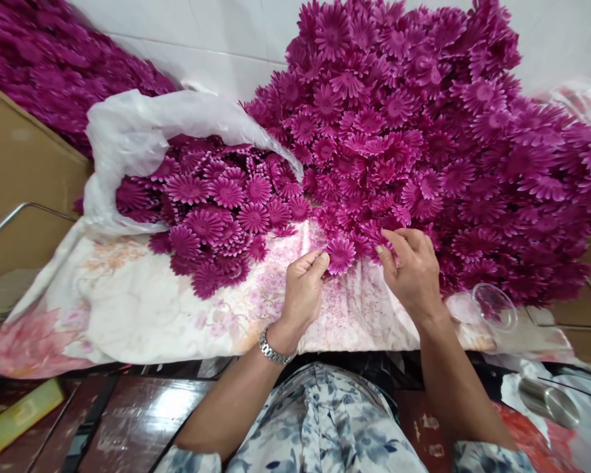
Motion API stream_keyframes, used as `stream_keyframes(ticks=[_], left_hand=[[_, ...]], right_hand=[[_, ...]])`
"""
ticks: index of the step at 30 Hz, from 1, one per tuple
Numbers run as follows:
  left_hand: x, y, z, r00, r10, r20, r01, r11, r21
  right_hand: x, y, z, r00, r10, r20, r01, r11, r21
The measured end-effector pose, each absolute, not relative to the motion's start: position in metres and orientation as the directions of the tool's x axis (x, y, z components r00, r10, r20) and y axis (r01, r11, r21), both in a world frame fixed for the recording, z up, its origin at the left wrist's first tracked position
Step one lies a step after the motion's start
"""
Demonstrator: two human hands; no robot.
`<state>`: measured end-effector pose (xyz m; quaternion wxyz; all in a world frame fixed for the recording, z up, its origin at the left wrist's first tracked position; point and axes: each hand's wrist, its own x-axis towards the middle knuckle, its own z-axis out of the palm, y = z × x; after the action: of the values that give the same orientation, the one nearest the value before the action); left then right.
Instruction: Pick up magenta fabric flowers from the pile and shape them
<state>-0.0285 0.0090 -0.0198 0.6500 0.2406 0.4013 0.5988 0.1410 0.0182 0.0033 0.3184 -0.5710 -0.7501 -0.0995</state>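
Observation:
My left hand (303, 289) pinches the edge of one magenta fabric flower (341, 254) between thumb and fingers, just above a floral cloth (142, 309). A metal watch sits on that wrist. My right hand (411, 266) has its fingers curled into the foot of a big heap of the same magenta flowers (423, 131), touching petals right beside the held flower. Whether it grips one I cannot make out. A smaller batch of flowers (217, 210) spills from a white plastic bag (142, 131) to the left.
A clear plastic cup (495, 307) lies on the cloth by my right wrist. A cardboard box (20, 171) with more flowers stands at the left. A steel cylinder (546, 401) lies at the lower right, a yellow tool (17, 417) at the lower left. White tiled wall behind.

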Motion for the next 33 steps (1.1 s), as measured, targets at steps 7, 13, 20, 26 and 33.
stream_keyframes(ticks=[7,13,20,26,33], left_hand=[[-0.027,0.008,-0.021,-0.070,0.975,-0.210,-0.532,0.142,0.835],[-0.027,0.009,-0.017,-0.099,0.972,-0.212,-0.544,0.125,0.830],[-0.027,0.006,-0.016,-0.018,0.978,-0.209,-0.583,0.159,0.797],[-0.026,0.008,-0.016,-0.078,0.974,-0.211,-0.573,0.129,0.810],[-0.028,0.009,-0.014,-0.112,0.958,-0.263,-0.593,0.148,0.791]], right_hand=[[0.100,0.022,0.002,-0.280,0.832,0.480,0.666,0.528,-0.527],[0.107,0.022,-0.006,-0.184,0.885,0.428,0.603,0.446,-0.662],[0.108,0.019,-0.005,-0.176,0.870,0.460,0.626,0.460,-0.630],[0.104,0.017,-0.003,-0.222,0.843,0.490,0.636,0.506,-0.583],[0.126,0.018,0.002,-0.116,0.849,0.515,0.745,0.417,-0.520]])
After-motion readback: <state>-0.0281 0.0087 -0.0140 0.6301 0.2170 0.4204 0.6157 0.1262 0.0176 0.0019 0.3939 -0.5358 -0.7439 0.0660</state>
